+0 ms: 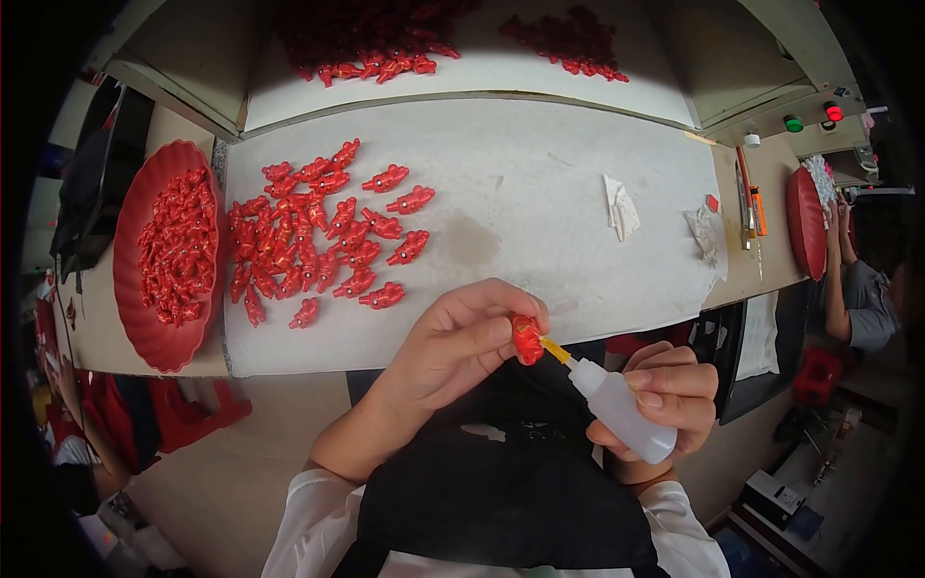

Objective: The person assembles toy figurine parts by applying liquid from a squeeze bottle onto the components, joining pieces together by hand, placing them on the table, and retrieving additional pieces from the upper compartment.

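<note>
Between the thumb and fingers of my left hand (461, 337) is a small red figurine (527, 340), held above the near edge of the worktable. My right hand (677, 393) grips a translucent white squeeze bottle (624, 409), tilted up to the left. Its yellow nozzle (556, 351) meets or nearly touches the figurine's right side; the exact contact is too small to tell. Left of my hands, several similar red figurines (410, 248) lie on the white-covered tabletop (568, 144), some in a loose row and others bunched together.
A red scalloped tray (166, 356) full of small red pieces stands at the left. More red pieces (385, 65) lie inside the booth at the back. Crumpled tissue (621, 207) and an orange-handled tool (758, 212) are at the right. Another person's arm (836, 289) shows by a second red tray (806, 223).
</note>
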A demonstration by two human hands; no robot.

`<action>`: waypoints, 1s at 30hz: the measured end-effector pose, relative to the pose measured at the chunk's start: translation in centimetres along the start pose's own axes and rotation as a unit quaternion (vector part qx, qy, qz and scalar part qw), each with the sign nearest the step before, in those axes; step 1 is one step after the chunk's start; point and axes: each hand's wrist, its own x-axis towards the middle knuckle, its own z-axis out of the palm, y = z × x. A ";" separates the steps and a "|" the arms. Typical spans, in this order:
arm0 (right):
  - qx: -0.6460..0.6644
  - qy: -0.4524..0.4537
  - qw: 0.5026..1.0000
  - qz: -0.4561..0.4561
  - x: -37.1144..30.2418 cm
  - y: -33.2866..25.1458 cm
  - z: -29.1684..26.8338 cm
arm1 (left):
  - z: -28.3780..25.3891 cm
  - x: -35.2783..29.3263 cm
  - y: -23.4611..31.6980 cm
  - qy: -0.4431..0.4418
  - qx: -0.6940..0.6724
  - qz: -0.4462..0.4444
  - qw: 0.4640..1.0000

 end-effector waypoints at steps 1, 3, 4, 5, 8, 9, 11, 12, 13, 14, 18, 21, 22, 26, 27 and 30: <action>-0.002 -0.001 1.000 -0.002 0.0 0.0 0.0 | 0.1 0.0 0.0 0.017 0.027 0.001 0.999; -0.002 0.000 1.000 -0.003 0.1 -0.1 0.0 | 0.1 0.0 0.1 0.016 0.023 0.001 1.000; -0.001 0.000 1.000 -0.005 0.1 -0.1 0.0 | 0.1 0.0 0.1 0.015 0.019 0.001 1.000; -0.001 0.000 1.000 -0.005 0.0 -0.1 0.0 | 0.1 0.0 0.1 0.015 0.019 0.001 1.000; -0.001 0.001 1.000 -0.004 0.0 -0.2 -0.1 | 0.1 0.1 0.1 0.014 0.021 0.002 1.000; -0.001 -0.001 1.000 -0.003 0.0 -0.2 -0.2 | 0.1 0.1 0.1 0.012 0.021 0.001 1.000; 0.000 -0.004 1.000 -0.003 -0.1 -0.2 -0.2 | 0.0 0.0 0.1 0.011 0.021 0.002 1.000; -0.003 -0.005 1.000 0.002 -0.1 -0.2 -0.1 | 0.0 0.0 0.0 0.015 0.020 0.002 1.000; -0.007 -0.006 1.000 0.006 -0.1 -0.3 -0.1 | 0.1 0.0 0.1 0.017 0.019 0.002 1.000; -0.007 -0.006 1.000 0.006 0.0 -0.3 -0.2 | 0.1 0.0 0.0 0.016 0.019 0.002 1.000; -0.004 -0.008 1.000 0.004 -0.1 -0.3 -0.2 | 0.0 0.0 0.0 0.015 0.019 0.004 1.000; 0.002 -0.008 1.000 0.003 -0.1 -0.4 -0.2 | 0.0 -0.1 0.0 0.015 0.021 0.005 1.000; 0.004 -0.010 1.000 0.004 -0.1 -0.4 -0.2 | 0.0 -0.1 0.0 0.017 0.027 0.005 0.999; 0.000 -0.015 1.000 0.006 0.0 -0.3 -0.1 | 0.0 -0.1 0.2 0.022 0.025 0.003 0.999; 0.000 -0.015 1.000 0.006 0.1 -0.3 -0.1 | 0.0 0.0 0.2 0.026 0.026 0.003 0.999; 0.000 -0.005 1.000 0.006 0.2 -0.1 -0.2 | -0.1 0.2 0.3 0.027 0.027 0.002 0.999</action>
